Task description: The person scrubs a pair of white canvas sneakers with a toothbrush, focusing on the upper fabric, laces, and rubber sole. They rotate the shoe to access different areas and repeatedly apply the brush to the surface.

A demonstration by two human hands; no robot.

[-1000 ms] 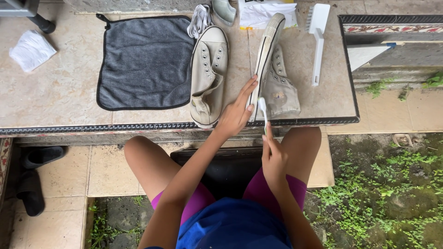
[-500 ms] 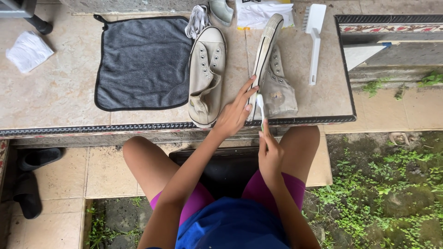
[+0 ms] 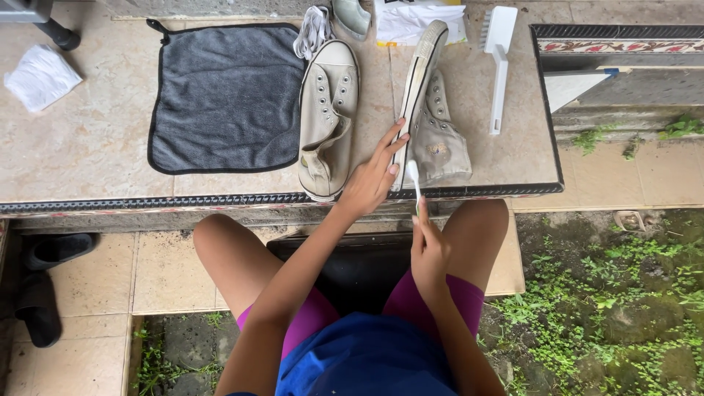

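Canvas shoe [image 3: 433, 125] looks light and floppy, rubber sole stiff; your left hand [image 3: 370, 180] spreads open on it; your right hand [image 3: 429, 246] grips a toothbrush [image 3: 414, 176].

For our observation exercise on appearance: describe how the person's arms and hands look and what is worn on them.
Both arms are bare, with no sleeves showing. The left hand and right hand wear no gloves, and no rings, watch or bracelets are visible. The arms are slender. Blue and magenta clothing shows below them.
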